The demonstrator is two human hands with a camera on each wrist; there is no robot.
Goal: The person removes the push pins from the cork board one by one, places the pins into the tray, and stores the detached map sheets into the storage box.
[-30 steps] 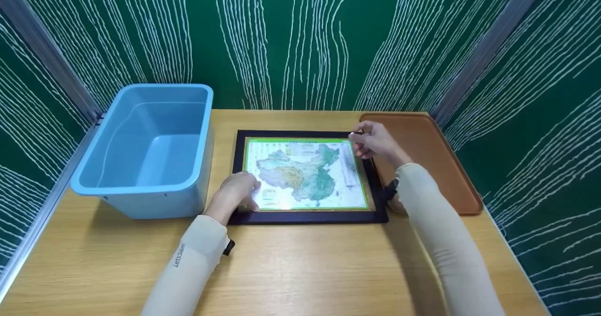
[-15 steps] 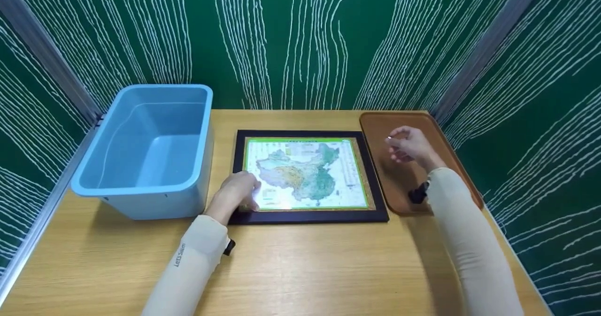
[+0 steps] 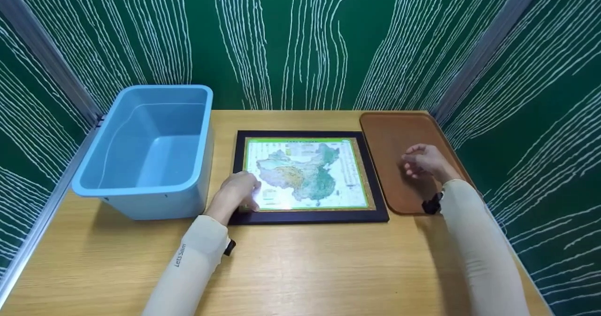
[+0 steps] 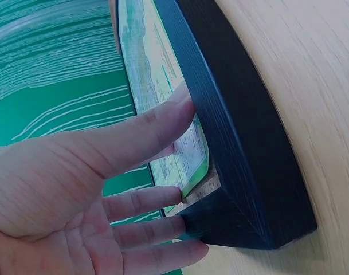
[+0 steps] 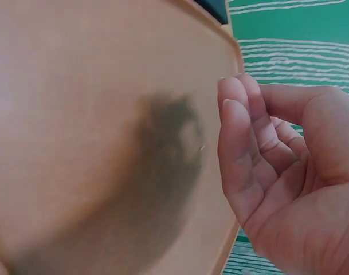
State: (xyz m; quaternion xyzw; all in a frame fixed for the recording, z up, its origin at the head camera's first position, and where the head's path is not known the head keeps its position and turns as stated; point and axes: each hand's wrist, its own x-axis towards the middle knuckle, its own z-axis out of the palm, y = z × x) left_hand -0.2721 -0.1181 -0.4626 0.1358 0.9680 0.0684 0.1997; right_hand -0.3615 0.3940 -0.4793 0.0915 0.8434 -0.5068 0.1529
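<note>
A dark picture frame (image 3: pixel 310 217) lies flat on the wooden table, with a map (image 3: pixel 300 170) inside its border. My left hand (image 3: pixel 235 191) rests at the frame's near left corner. In the left wrist view its thumb (image 4: pixel 168 117) touches the inner edge of the frame, and its straight fingers (image 4: pixel 154 229) reach the corner. Over the brown tray (image 3: pixel 389 130) hovers my right hand (image 3: pixel 425 161), fingers loosely bent, and I see nothing between them. A tiny bright sliver (image 5: pixel 202 148) shows against the tray in the right wrist view; its kind is unclear.
A deep blue plastic bin (image 3: pixel 141 190) stands on the left side of the table. The tray lies right beside the frame, near the right edge. Green walls (image 3: pixel 310 43) with white lines enclose the back and sides.
My right hand has moved right from the frame's far right corner to above the tray, then a little nearer. A small bright spot at its fingertips no longer shows. The left hand stays put.
</note>
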